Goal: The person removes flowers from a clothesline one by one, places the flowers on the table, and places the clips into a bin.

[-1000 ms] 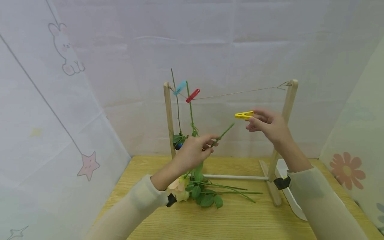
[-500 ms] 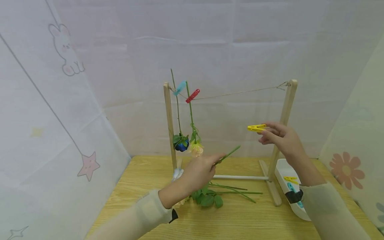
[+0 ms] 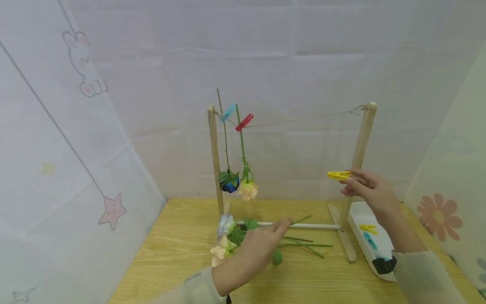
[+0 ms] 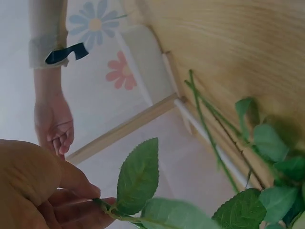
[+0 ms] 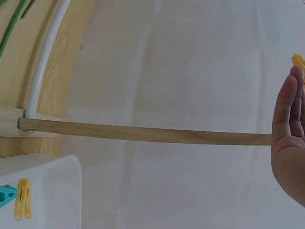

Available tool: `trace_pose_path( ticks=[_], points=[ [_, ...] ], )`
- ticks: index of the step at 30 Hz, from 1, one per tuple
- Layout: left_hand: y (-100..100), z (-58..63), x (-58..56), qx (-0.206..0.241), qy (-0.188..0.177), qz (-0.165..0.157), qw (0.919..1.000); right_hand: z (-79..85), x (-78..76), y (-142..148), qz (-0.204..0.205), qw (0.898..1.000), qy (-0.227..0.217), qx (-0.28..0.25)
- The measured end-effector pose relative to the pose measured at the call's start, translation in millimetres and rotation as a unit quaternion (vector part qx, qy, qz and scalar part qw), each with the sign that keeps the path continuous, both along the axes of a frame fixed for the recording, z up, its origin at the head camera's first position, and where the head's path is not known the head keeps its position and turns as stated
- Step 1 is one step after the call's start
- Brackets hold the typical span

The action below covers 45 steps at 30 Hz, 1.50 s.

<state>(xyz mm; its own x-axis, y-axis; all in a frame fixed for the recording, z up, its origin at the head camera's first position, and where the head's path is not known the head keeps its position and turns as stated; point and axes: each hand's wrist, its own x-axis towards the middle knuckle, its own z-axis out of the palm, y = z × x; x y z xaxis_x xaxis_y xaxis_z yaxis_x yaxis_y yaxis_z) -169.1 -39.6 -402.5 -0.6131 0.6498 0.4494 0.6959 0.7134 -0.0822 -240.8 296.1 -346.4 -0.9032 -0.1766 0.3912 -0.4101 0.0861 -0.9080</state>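
Note:
My left hand (image 3: 262,245) grips a green flower stem (image 3: 302,219) low over the flowers on the table. In the left wrist view, serrated leaves (image 4: 138,175) branch off beside those fingers. A pale blue rose (image 3: 225,225) shows left of the hand, roughly in line with that stem, and a peach rose (image 3: 222,250) lies in front of it. Several bare stems (image 3: 309,245) point right. My right hand (image 3: 373,192) pinches a yellow clothespin (image 3: 338,175) in the air before the right post. At the right wrist view's edge, that yellow clothespin (image 5: 298,60) is partly cut off.
A wooden frame's right post (image 3: 362,141) and left post (image 3: 214,156) carry a string (image 3: 300,120). A blue clothespin (image 3: 228,112) and a red clothespin (image 3: 244,122) hold a blue rose (image 3: 230,184) and a peach rose (image 3: 248,190) upside down. A white tray (image 3: 358,211) contains clothespins.
My left hand has come down with the stem toward the table flowers. My right hand has moved right and lower with the yellow clothespin, uncovering the tray's clothespins.

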Motion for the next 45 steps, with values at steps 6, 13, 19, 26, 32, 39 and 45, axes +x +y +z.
trace_pose_path(
  ticks=[6, 13, 19, 26, 32, 39, 45],
  points=[
    [10, -25.1, 4.5, -0.062, 0.055, 0.002, 0.9966, -8.3, 6.8, 10, 0.012, 1.0, 0.007, -0.018],
    [18, -46.9, 2.9, -0.127, 0.113, 0.034, 0.9848, -17.2, 11.6, 20, 0.013, 1.0, 0.011, -0.013],
    [24, -64.0, -2.1, -0.151, 0.153, 0.043, 0.9757, -26.2, 14.9, 30, 0.004, 1.0, 0.012, -0.002],
    [31, -72.8, -5.8, -0.159, 0.165, 0.041, 0.9726, -40.3, 18.4, 44, 0.014, 1.0, 0.014, -0.011],
    [34, -75.7, -7.5, -0.177, 0.169, 0.038, 0.969, -53.5, 24.6, 61, 0.025, 1.0, -0.013, -0.002],
    [39, -82.0, -10.7, -0.205, 0.165, 0.043, 0.9639, -67.0, 29.6, 79, 0.014, 1.0, -0.028, 0.002],
    [41, -84.3, -10.4, -0.222, 0.144, 0.051, 0.963, -79.7, 35.6, 92, 0.002, 0.999, -0.039, 0.013]
  ],
)
